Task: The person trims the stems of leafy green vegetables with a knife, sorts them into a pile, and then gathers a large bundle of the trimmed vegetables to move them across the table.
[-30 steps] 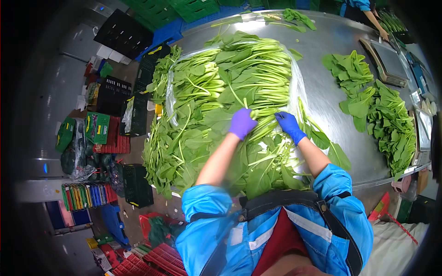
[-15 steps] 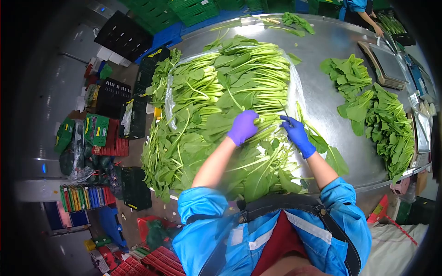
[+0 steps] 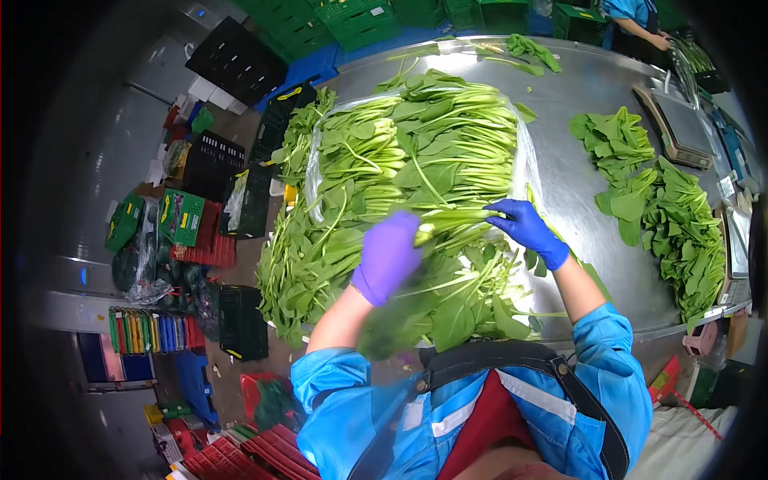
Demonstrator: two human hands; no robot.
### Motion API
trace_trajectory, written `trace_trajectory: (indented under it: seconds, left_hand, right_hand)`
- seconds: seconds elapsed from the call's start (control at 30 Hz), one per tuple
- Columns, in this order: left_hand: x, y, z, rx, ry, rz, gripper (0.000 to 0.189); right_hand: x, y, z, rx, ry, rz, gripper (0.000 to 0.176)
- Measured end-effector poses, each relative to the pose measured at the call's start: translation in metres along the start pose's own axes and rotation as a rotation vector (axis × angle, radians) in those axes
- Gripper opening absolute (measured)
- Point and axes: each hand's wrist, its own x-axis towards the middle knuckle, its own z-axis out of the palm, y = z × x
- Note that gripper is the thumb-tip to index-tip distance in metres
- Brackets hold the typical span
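Note:
My left hand [image 3: 388,258], in a purple glove and a little blurred, is closed around leafy green stalks; pale cut ends [image 3: 425,233] stick out by its fingers and smeared leaves [image 3: 390,320] trail below. To its right, my right hand [image 3: 528,232] wears a blue glove, with thumb and fingers pinching the end of a pale green stalk [image 3: 460,215]. Under and beyond both hands spreads a big pile of leafy greens [image 3: 456,128] on clear plastic sheeting [image 3: 526,156]. Loose leaves and stems [image 3: 456,316] lie nearest my body.
The steel table [image 3: 576,188] carries sorted bunches of greens [image 3: 680,240] on the right, beside a weighing scale [image 3: 676,128]. Dark crates [image 3: 244,320] stand along the left edge. A co-worker's hands [image 3: 660,40] are at the far right corner.
My left hand has moved left and toward my body, now with stalks in it. My right hand has shifted slightly right and closed on a stalk end. The view has shifted slightly.

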Motion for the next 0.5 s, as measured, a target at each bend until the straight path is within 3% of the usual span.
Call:
trace_trajectory:
  seconds: [0.03, 0.1, 0.13, 0.2, 0.23, 0.3, 0.33, 0.37, 0.43, 0.5]
  left_hand:
    - [0.000, 0.014, -0.002, -0.007, -0.003, -0.001, 0.019]
    - [-0.001, 0.039, 0.000, -0.157, 0.193, 0.271, 0.021]
    - [-0.002, 0.044, 0.007, -0.163, 0.189, 0.276, 0.021]
    - [-0.004, 0.046, 0.029, -0.400, -0.038, 0.492, 0.022]
    - [-0.006, 0.043, 0.050, -0.404, -0.040, 0.493, 0.022]
    - [-0.009, 0.038, 0.082, -0.779, -0.385, 0.139, 0.025]
    - [-0.013, 0.039, 0.087, -0.932, -0.440, -0.042, 0.029]
    - [-0.014, 0.038, 0.095, -0.932, -0.445, -0.041, 0.029]
    - [-0.018, 0.034, 0.112, -1.041, -0.328, -0.022, 0.029]
    - [-0.019, 0.036, 0.110, -0.925, -0.331, 0.059, 0.027]
  right_hand:
    - [-0.004, -0.022, -0.008, -0.003, -0.003, 0.006, 0.030]
    - [-0.015, -0.062, -0.022, 0.069, -0.139, 0.103, 0.031]
    - [-0.021, -0.078, -0.028, 0.106, -0.253, 0.259, 0.031]
    - [-0.033, -0.088, -0.030, 0.203, -0.325, 0.385, 0.033]
    - [-0.040, -0.081, -0.028, 0.207, -0.350, 0.412, 0.035]
    - [-0.051, -0.075, -0.022, 0.246, -0.236, 0.473, 0.035]
    - [-0.057, -0.072, -0.019, 0.284, -0.120, 0.532, 0.035]
    - [-0.064, -0.064, -0.015, 0.286, -0.116, 0.536, 0.035]
    - [-0.080, -0.047, -0.007, -0.227, -0.070, 0.259, 0.041]
    - [-0.088, -0.045, 0.007, -0.219, -0.089, 0.206, 0.053]
